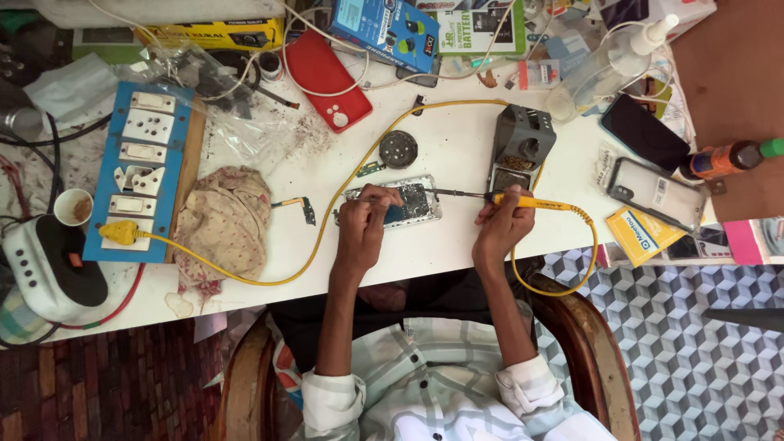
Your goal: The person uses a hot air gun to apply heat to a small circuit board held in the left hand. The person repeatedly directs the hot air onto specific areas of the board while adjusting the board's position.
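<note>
The opened phone (398,202) lies mid-repair. The right hand (500,222) grips the soldering iron (523,200), tip at the phone; the left hand (363,214) pinches a thin tool on the phone. Back cover is off.

My soldering iron (523,200) has a glossy yellow plastic handle and metal shaft. Beside my matt white tabletop (457,147): crumpled floral cloth (224,216), a glossy red plastic case (327,77).

Bright, even light — soft shadows, sharp focus, slight edge distortion.
</note>
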